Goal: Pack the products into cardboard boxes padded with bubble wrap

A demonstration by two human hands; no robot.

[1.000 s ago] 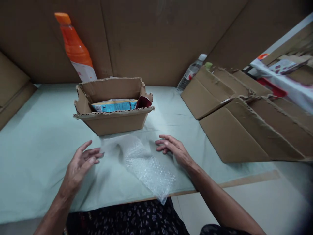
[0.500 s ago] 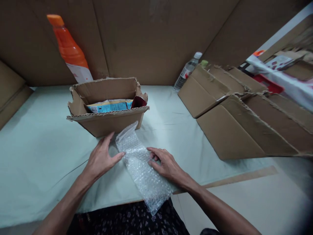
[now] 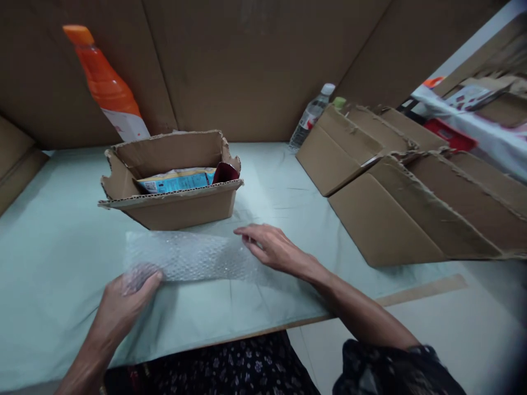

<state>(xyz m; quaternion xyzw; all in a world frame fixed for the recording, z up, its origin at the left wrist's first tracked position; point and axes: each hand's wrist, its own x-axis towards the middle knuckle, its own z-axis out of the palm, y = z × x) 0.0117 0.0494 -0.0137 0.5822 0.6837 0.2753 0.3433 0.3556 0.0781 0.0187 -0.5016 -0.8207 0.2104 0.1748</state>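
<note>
Bubble wrap swung crosswise before carton; left end now pinched by left hand; right hand loosely spread near other end; straightening apparently under way.

No words are readable; the blue packet beyond the hands bears a square code and blurred print.

left hand in a pinch, thumb uppermost, right hand palm down, fingers loosely leftward
</note>
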